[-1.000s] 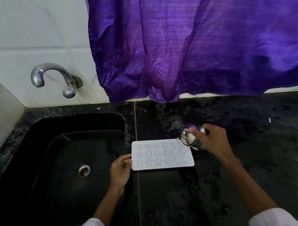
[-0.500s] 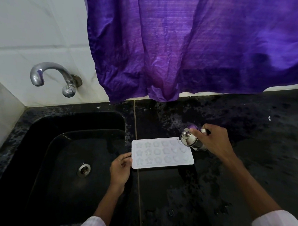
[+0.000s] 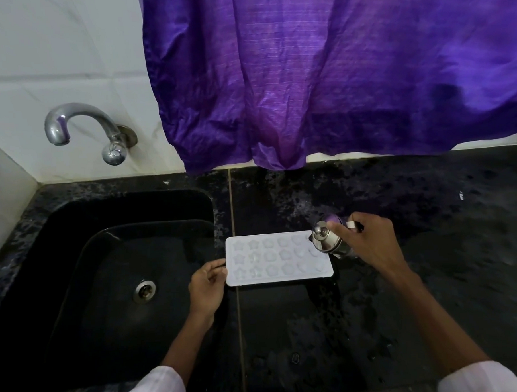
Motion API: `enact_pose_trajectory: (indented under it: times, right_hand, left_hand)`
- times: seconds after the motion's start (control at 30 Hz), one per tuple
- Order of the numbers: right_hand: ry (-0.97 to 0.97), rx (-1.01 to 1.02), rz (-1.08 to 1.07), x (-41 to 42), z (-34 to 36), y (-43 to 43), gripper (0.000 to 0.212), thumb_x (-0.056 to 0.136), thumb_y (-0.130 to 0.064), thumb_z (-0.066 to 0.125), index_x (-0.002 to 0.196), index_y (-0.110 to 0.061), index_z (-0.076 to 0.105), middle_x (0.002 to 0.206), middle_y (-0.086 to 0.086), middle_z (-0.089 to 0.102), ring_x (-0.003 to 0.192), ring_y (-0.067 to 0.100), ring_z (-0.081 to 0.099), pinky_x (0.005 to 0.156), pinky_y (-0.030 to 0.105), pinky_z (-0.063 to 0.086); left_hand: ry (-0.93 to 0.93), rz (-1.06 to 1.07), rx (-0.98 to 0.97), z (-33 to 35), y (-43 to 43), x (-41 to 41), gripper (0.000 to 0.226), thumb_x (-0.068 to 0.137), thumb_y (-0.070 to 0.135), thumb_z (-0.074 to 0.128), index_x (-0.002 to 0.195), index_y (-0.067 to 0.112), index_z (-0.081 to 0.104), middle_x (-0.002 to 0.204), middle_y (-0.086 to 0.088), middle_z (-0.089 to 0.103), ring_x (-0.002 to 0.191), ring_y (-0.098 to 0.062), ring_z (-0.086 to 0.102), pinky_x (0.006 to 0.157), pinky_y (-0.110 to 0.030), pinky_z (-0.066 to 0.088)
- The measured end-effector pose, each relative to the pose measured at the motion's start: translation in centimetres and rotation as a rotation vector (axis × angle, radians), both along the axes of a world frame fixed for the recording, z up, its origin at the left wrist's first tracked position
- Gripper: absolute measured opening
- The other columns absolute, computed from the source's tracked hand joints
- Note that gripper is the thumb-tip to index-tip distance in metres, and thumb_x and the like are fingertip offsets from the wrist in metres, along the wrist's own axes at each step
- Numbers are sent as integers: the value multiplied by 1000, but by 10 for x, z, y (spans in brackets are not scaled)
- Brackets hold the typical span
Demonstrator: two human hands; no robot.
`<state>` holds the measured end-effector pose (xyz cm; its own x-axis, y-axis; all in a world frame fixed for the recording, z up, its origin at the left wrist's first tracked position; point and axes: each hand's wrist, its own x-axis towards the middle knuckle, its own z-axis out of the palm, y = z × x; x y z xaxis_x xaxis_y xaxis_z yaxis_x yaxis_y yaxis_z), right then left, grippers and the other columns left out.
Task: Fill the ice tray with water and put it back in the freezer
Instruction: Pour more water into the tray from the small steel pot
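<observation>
A white ice tray (image 3: 279, 258) with star- and heart-shaped cells lies flat on the black counter (image 3: 415, 218), just right of the sink. My left hand (image 3: 206, 282) pinches its left edge. My right hand (image 3: 369, 244) holds a small steel jug (image 3: 327, 240) with a knobbed lid, tilted over the tray's right end, its spout by the top right cells. Whether water is flowing I cannot tell.
A black sink (image 3: 112, 276) with a metal drain (image 3: 143, 290) lies to the left. A chrome tap (image 3: 82, 129) juts from the white tiled wall. A purple curtain (image 3: 335, 74) hangs down to the counter's back edge.
The view has shifted slightly. Both hands, the jug and the tray stay almost where they were.
</observation>
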<state>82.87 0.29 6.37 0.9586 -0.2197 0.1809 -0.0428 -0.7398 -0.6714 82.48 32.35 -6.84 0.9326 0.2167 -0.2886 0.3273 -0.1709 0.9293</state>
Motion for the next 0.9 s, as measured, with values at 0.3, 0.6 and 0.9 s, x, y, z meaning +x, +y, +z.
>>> enact_pose_trajectory:
  times: [0.3,0.6,0.9]
  right_hand:
    - [8,-28,6,-3,-1,1,53,80,-39,77,57,-2,47,50,6,46,48,12,38,51,20,34]
    - [15,-19,13,-3,-5,0,55,79,-40,78,56,-5,43,48,1,40,47,11,34,50,16,32]
    - [-11,-31,23,-4,-6,0,56,79,-39,80,53,-12,38,46,-4,37,46,11,32,55,18,28]
  left_hand:
    - [5,-11,-4,-1,1,1,19,94,8,66,107,21,71,97,1,77,95,-16,74,94,-46,58]
    - [5,-9,-5,0,1,1,20,94,6,65,110,18,70,98,0,77,95,-17,73,94,-46,57]
    - [4,4,-18,3,-1,0,21,94,4,64,109,17,70,97,1,76,94,-15,73,94,-44,58]
